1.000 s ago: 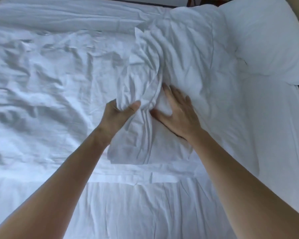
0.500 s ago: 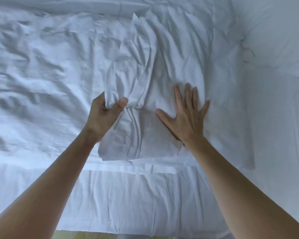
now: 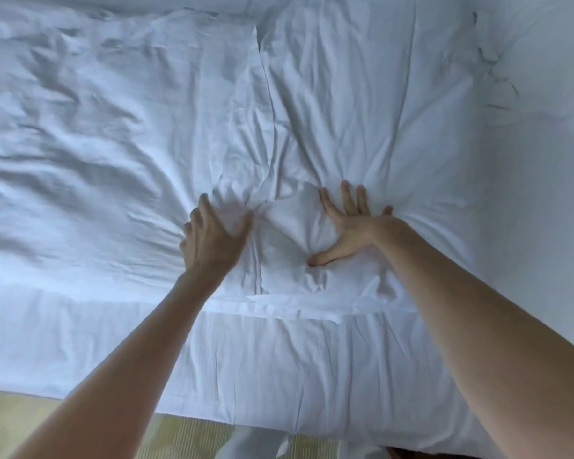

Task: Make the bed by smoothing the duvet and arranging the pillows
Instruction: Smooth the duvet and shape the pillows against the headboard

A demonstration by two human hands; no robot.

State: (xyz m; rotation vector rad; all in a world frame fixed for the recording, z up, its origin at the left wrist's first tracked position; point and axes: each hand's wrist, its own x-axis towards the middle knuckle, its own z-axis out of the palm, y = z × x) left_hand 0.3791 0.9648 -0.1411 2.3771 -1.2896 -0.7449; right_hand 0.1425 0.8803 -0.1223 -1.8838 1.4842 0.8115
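A crumpled white duvet (image 3: 90, 154) covers the left part of the bed. A flattened white pillow (image 3: 338, 104) lies in the middle, its left edge a long seam beside the duvet. My right hand (image 3: 348, 226) presses flat on the pillow's near end with fingers spread, denting the fabric. My left hand (image 3: 212, 240) is blurred and lies on the cloth at the pillow's left edge, fingers loosely extended and holding nothing. A second white pillow (image 3: 544, 51) sits at the upper right.
The white sheet (image 3: 279, 359) hangs over the near side of the mattress. Below it shows a strip of yellow-green carpet (image 3: 20, 422). Smooth sheet fills the right side of the bed.
My left hand has let go of the bunched pillowcase flap, which now lies flat. My right hand has shifted slightly and still presses down. The view has tilted toward the bed's near edge.
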